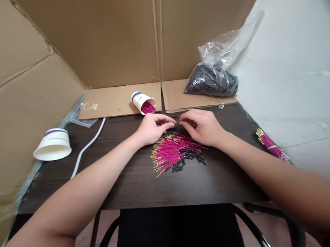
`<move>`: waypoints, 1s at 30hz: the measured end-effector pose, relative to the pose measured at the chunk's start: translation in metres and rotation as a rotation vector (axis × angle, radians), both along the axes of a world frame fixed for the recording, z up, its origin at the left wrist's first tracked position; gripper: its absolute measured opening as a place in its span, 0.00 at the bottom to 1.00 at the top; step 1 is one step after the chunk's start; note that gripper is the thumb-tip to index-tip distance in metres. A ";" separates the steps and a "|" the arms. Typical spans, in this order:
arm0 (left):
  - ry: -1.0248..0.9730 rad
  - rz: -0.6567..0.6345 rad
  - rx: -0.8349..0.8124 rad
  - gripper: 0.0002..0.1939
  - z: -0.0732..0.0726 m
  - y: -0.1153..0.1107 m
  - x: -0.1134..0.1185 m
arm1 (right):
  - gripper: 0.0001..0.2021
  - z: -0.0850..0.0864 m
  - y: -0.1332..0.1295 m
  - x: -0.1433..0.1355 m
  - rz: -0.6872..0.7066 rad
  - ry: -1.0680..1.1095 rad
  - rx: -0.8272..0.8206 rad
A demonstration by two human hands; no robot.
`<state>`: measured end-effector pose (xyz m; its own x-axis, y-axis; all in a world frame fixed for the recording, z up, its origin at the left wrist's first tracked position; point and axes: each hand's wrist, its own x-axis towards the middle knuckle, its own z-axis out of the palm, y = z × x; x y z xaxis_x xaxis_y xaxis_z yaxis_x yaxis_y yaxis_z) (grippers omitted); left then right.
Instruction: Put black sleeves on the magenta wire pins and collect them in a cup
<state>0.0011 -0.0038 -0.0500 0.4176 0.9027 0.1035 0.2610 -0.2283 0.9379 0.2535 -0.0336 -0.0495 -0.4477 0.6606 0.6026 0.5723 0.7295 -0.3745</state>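
Both my hands meet fingertip to fingertip above a pile of magenta wires (169,151) with gold-coloured pin ends. A thin gold-tipped wire (176,122) spans the small gap between them. My right hand (201,125) is closed in a pinch at one end of it, with a bit of magenta showing by the fingertips. My left hand (154,128) is also pinched, at the gold end; what lies between its fingers is hidden. Short black tubes (194,155) lie among the wires and along their right and near side.
Behind the hands a tipped paper cup (140,99) holds more magenta wires. Another paper cup (52,146) stands upside down at left, near a white cable (86,148). A clear bag of black tubes (211,80) sits back right. A tied wire bundle (271,146) lies at right.
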 end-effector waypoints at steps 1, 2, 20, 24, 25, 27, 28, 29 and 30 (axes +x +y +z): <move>0.013 0.000 0.013 0.10 0.000 0.000 0.000 | 0.07 0.000 0.000 0.000 0.003 0.000 -0.009; 0.024 0.000 0.025 0.10 0.000 -0.001 0.000 | 0.07 0.000 0.000 0.000 0.006 0.001 -0.015; 0.136 -0.019 0.212 0.05 0.002 -0.010 0.004 | 0.07 -0.003 -0.002 -0.003 0.057 -0.035 -0.043; 0.124 -0.034 0.223 0.05 0.000 -0.010 0.003 | 0.07 -0.004 -0.003 -0.004 0.071 -0.024 -0.036; 0.123 -0.033 0.222 0.05 0.000 -0.010 0.003 | 0.07 -0.004 -0.003 -0.005 0.074 -0.018 -0.036; 0.123 -0.030 0.215 0.06 0.000 -0.010 0.003 | 0.07 -0.004 -0.003 -0.005 0.081 -0.007 -0.038; 0.122 -0.028 0.213 0.06 0.000 -0.010 0.003 | 0.07 -0.004 -0.003 -0.005 0.084 -0.003 -0.038; 0.121 -0.028 0.210 0.06 0.000 -0.010 0.004 | 0.07 -0.004 -0.003 -0.005 0.087 -0.001 -0.038; 0.119 -0.028 0.208 0.06 0.000 -0.010 0.004 | 0.06 -0.003 -0.002 -0.005 0.089 0.001 -0.037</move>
